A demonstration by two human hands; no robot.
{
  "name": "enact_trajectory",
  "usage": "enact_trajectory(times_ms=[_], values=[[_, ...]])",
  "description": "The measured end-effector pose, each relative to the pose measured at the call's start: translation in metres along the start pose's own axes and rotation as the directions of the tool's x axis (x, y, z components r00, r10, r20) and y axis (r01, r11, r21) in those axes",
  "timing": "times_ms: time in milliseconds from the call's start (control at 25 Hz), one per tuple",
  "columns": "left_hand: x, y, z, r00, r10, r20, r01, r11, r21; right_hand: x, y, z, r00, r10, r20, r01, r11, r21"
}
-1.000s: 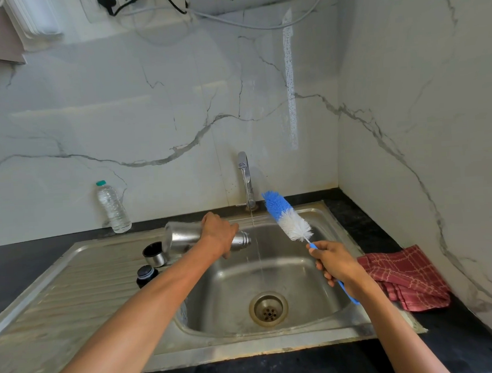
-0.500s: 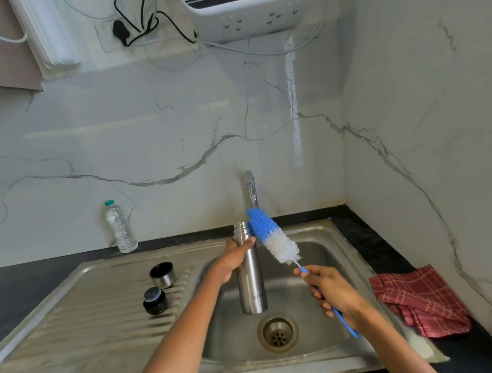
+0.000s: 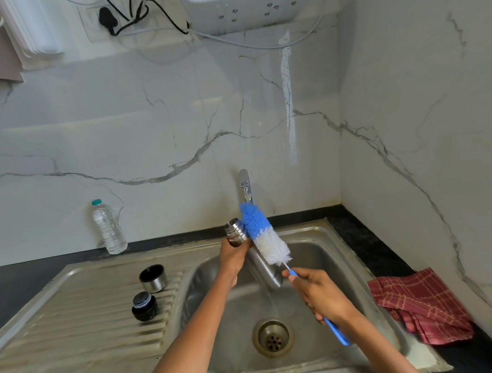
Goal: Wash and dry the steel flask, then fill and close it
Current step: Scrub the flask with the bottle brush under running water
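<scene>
We hold the flask (image 3: 252, 250) over the sink (image 3: 321, 239), tilted, with its open mouth up and to the left and its base low, near the right hand. The left hand (image 3: 233, 255) grips it just below the threaded neck, fingers curled round the body. The right hand (image 3: 323, 295) grips the blue handle of the bottle brush (image 3: 263, 235), fingers wrapped round it; the blue-and-white bristle head lies against the outside of the flask near the neck, beneath the tap (image 3: 244, 185). Water appears to run off the flask toward the drain (image 3: 272, 338).

We judge the task to be in its washing stage. The flask is already open: the steel cup (image 3: 152, 278) and the black stopper (image 3: 143, 305) stand apart on the draining board (image 3: 75, 323), left of the basin. Whether the inside has been brushed cannot be told.

Remaining steps, as we judge them:
1. Finish scrubbing and rinsing.
2. Dry the flask; the red checked cloth (image 3: 419, 305) lies on the counter to the right.
3. Fill it; a plastic water bottle (image 3: 109, 226) stands by the wall.
4. Fit the stopper and cup.
</scene>
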State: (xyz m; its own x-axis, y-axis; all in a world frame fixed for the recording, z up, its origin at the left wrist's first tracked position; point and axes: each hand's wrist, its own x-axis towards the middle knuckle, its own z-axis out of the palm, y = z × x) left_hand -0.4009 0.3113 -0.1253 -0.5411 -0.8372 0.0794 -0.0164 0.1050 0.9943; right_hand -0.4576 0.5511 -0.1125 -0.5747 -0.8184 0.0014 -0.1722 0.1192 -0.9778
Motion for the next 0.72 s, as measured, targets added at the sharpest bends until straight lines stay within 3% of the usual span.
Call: enact_trajectory(times_ms=[240, 440, 560, 720], values=[[0.001, -0.003, 0.002, 0.995, 0.014, 0.1, -0.025, 0.994, 0.11, 0.024, 0.0, 0.002, 0.995, -0.054, -0.079, 0.043, 0.989, -0.142], [0.009, -0.002, -0.005, 0.998, 0.015, 0.057, -0.019, 0.997, 0.074, 0.005, 0.005, -0.005, 0.991, -0.133, -0.036, 0.123, 0.973, -0.197], [0.006, -0.004, -0.003, 0.99, 0.045, 0.133, -0.066, 0.985, 0.158, 0.015, 0.005, 0.0, 0.985, -0.155, -0.079, 0.129, 0.954, -0.269], [0.0, 0.0, 0.001, 0.985, 0.076, 0.155, -0.089, 0.993, 0.081, 0.024, 0.004, -0.001, 0.983, -0.143, -0.117, 0.1, 0.945, -0.31]])
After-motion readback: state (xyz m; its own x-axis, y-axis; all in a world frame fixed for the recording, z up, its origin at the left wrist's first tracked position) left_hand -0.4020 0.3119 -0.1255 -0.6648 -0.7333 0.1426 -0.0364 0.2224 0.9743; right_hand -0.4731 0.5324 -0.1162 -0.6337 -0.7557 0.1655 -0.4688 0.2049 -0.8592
